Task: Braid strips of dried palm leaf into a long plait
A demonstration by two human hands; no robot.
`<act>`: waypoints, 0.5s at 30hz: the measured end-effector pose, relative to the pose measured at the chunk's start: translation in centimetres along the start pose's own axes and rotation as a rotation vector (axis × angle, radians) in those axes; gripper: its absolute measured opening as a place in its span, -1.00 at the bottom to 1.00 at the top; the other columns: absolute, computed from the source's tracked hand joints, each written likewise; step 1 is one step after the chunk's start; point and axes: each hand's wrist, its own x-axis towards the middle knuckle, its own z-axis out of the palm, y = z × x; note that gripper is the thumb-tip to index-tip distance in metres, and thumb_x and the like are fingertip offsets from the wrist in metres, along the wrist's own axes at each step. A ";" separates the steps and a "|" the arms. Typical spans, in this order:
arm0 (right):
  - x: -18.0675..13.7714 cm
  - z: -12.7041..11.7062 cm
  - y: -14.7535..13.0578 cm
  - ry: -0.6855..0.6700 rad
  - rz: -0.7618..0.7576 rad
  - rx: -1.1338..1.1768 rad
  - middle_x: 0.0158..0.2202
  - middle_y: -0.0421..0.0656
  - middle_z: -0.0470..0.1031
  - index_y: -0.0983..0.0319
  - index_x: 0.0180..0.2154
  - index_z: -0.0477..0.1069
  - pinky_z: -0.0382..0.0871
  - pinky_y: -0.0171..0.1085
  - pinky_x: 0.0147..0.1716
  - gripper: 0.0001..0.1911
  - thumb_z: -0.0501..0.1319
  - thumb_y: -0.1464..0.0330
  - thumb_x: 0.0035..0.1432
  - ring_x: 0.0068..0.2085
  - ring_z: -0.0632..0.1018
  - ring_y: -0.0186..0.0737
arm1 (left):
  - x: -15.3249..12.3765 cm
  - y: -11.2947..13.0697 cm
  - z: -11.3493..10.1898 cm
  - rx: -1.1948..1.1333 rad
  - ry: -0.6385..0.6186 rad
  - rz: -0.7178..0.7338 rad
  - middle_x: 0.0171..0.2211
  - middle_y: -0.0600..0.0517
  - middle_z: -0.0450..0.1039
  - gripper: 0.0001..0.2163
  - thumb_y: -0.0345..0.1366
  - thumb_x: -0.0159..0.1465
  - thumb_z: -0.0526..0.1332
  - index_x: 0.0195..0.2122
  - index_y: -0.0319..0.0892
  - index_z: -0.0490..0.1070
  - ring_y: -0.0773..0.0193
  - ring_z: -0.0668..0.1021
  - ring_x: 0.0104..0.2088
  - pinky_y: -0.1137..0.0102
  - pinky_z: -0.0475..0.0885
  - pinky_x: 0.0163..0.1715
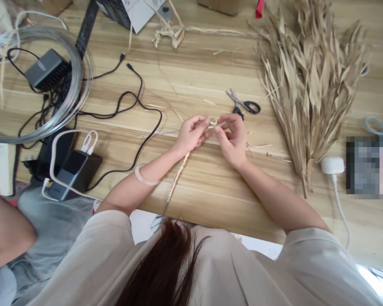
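Observation:
My left hand (194, 132) is closed in a pinch on a thin cord of twisted straw (178, 177). The cord hangs from under that hand toward the table's front edge, and a thin grey end shows past its tip. Between my two hands a short pale straw strip (213, 123) sticks out, and the curled thumb and fingers of my right hand (232, 138) close on its end. Just behind my right hand lie black-handled scissors (242, 103) with their blades apart. Loose bits of straw are scattered around.
A large bundle of dried leaves (309, 85) lies at right, near a white charger (332, 165). At left are a wire coil (78, 85), black cables (161, 123) and a power bank (72, 174). A woven straw piece (169, 34) lies at the back. Another person's arm (6, 225) is at left.

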 end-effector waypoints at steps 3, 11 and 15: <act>0.0 0.0 0.1 0.012 -0.017 -0.046 -0.20 -0.14 0.42 0.15 -0.09 0.32 0.26 -0.39 -0.55 -0.63 0.23 0.13 0.10 -0.37 0.42 -0.37 | -0.1 0.1 0.0 0.008 0.000 0.008 -0.65 0.19 0.29 -0.78 -0.15 0.22 0.21 -0.38 -0.21 0.30 0.59 0.23 -0.76 0.63 0.04 -0.79; -0.1 0.1 0.0 -0.032 0.039 -0.045 -0.44 -0.20 0.46 0.24 -0.39 0.42 0.32 -0.36 -0.45 -0.80 0.24 0.22 0.12 -0.43 0.45 -0.38 | -0.2 0.3 0.1 0.023 0.008 -0.008 -0.64 0.17 0.29 -0.77 -0.15 0.23 0.20 -0.39 -0.24 0.33 0.60 0.24 -0.75 0.63 0.05 -0.79; -0.1 0.1 0.0 -0.042 0.069 -0.075 -0.44 -0.21 0.45 0.24 -0.39 0.40 0.29 -0.37 -0.49 -0.80 0.24 0.22 0.11 -0.47 0.41 -0.42 | -0.2 0.4 0.2 0.026 0.012 -0.013 -0.63 0.17 0.30 -0.76 -0.15 0.23 0.20 -0.39 -0.24 0.32 0.61 0.24 -0.74 0.63 0.05 -0.79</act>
